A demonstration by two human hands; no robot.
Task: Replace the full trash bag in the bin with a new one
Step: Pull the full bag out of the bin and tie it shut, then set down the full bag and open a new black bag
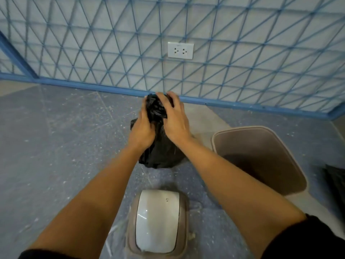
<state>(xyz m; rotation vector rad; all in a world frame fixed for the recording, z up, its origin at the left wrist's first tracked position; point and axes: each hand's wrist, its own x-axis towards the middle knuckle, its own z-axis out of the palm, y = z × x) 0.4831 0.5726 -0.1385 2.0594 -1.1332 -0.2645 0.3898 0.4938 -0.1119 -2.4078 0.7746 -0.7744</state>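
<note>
Floor (61, 139): grey-blue speckled surface, partly covered by a clear plastic sheet; it meets a blue baseboard at the far edge.
Left hand (142, 130): closed around the gathered neck of the black trash bag (162, 154), fingers wrapped into the bunched plastic on its left side.
Right hand (174, 120): closed over the same bunched neck from the right and top, fingertips curled across the crown of the plastic, close to the left hand.
Trash bag position: standing on the floor between both forearms, outside the bin, body bulging below the gripped neck.
Bin (261, 157): beige, open-topped, tilted away to the right, standing on the floor just to the right of the bag; interior appears unlined and dark at the bottom.
Bin lid (157, 221): beige frame with white swing flap, lying flat on the floor, nearest the camera, between the forearms and apart from the bin.
Dark object (336, 176): black item at the right frame edge, beyond the bin; identity cannot be determined.
Wall (93, 43): pale panels overlaid with a blue triangular lattice.
Socket plate (180, 50): white double outlet, mounted on the wall above the hands.
</note>
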